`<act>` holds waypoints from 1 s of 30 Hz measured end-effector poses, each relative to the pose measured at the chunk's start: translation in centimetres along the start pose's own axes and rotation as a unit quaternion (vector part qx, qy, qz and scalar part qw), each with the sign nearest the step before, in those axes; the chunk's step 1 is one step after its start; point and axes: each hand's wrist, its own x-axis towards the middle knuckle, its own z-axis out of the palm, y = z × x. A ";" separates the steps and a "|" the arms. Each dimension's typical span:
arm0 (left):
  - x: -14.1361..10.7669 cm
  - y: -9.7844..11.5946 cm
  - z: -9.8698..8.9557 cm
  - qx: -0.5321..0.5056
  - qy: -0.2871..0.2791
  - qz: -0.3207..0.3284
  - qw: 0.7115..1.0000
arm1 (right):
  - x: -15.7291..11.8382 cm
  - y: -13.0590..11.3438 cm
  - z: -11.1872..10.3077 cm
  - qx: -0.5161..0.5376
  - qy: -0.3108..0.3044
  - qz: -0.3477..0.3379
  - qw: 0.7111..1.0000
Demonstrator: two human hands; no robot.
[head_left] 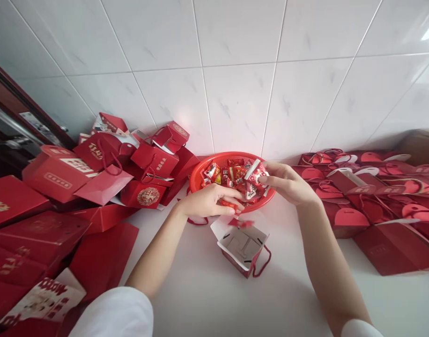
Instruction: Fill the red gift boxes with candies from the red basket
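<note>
- Packet: pinched in the right hand over the red basket.
- Left hand: curled round a red sweet, nearer the open box.
- Box: on the desk, just nearside of both hands.

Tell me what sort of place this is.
An indoor workspace, perhaps improvised at home: red boxes crowd both sides of a white worktop, with a red basket of wrapped sweets between them and a tiled wall behind.
</note>
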 end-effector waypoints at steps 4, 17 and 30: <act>-1.1 0.9 1.2 0.043 -0.002 0.024 0.999 | -1.3 -1.9 1.5 -0.102 -0.095 -0.010 0.990; -3.0 1.9 1.3 0.134 -0.013 -0.028 0.990 | -2.3 -2.8 3.4 -0.338 -0.238 -0.031 0.910; -4.1 2.3 0.8 0.202 -0.010 -0.079 0.976 | -2.3 -2.0 4.1 -0.346 -0.269 0.035 0.898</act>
